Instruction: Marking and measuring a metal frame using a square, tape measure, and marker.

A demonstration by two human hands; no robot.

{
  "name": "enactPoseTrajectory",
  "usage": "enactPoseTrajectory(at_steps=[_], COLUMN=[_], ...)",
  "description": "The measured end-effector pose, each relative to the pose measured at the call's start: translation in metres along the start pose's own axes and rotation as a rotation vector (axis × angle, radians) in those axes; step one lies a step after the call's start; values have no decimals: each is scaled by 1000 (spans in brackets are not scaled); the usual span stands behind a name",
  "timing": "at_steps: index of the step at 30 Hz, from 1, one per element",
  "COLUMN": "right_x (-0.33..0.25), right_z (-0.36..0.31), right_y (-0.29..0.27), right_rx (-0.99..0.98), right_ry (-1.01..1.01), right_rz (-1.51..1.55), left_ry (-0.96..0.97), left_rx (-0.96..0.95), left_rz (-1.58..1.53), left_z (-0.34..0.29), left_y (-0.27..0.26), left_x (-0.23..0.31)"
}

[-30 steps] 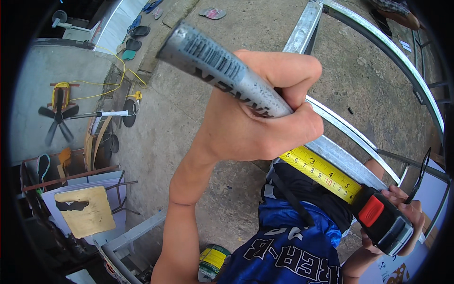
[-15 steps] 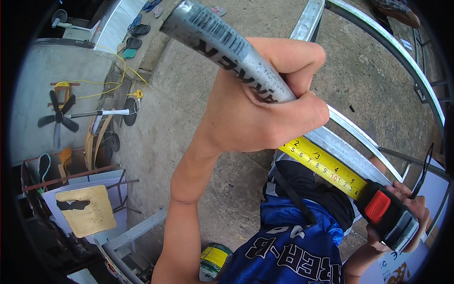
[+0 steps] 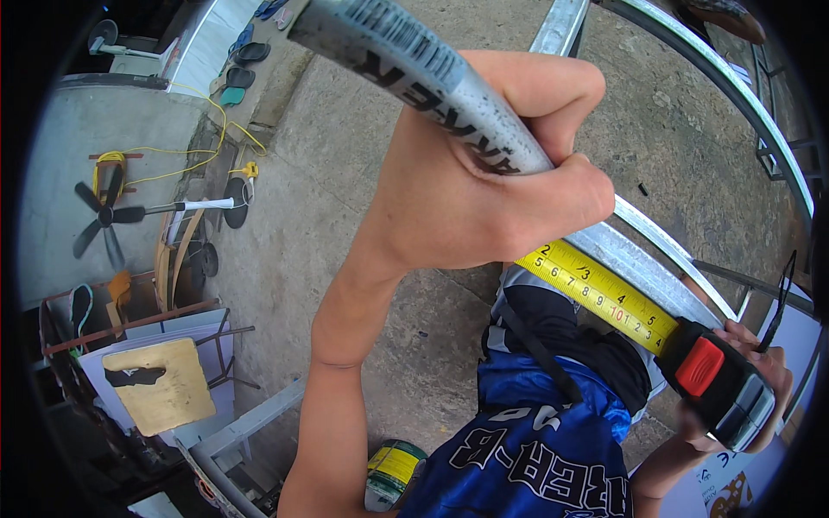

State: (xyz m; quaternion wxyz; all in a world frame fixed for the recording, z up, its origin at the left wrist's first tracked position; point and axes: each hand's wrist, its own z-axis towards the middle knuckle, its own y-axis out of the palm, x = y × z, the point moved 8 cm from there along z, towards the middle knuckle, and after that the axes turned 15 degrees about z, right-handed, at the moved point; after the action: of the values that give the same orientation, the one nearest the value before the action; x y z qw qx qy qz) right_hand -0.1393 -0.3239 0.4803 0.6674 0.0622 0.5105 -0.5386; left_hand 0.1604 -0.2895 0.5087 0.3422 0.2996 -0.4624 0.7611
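Note:
My left hand (image 3: 484,194) is closed around a thick silver-grey marker (image 3: 423,73), whose butt end points up and to the left. The marker's tip is hidden behind the fingers. Beneath that hand runs a square galvanized metal tube (image 3: 643,268), slanting down to the right. Along the tube's near side lies the yellow blade (image 3: 604,298) of a tape measure; its far end is covered by my left hand. At lower right, my right hand (image 3: 773,371) grips the black tape measure case (image 3: 721,388) with its red button, close to the tube.
A curved metal frame (image 3: 743,91) spans the upper right, and part of another person (image 3: 734,22) shows beyond it. On the left are a fan (image 3: 106,216), a yellow cord (image 3: 181,151) and a tan board (image 3: 164,388). A green-and-yellow can (image 3: 393,470) stands near my left arm.
My left hand with the marker has shifted slightly up and right. The tape measure case and my right hand have moved a little right. The fan blades have turned.

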Motion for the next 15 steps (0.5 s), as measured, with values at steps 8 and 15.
enactPoseTrajectory(at_steps=[8,15], right_x=[2,4], right_z=[-2,1], right_y=[1,-2], right_rx=[-14,-67], right_ry=[22,-9], right_rz=[33,68], left_ry=[34,248], left_rx=[-2,10], left_rz=[14,235], left_z=[0,-1], left_y=[1,1], left_x=[2,19])
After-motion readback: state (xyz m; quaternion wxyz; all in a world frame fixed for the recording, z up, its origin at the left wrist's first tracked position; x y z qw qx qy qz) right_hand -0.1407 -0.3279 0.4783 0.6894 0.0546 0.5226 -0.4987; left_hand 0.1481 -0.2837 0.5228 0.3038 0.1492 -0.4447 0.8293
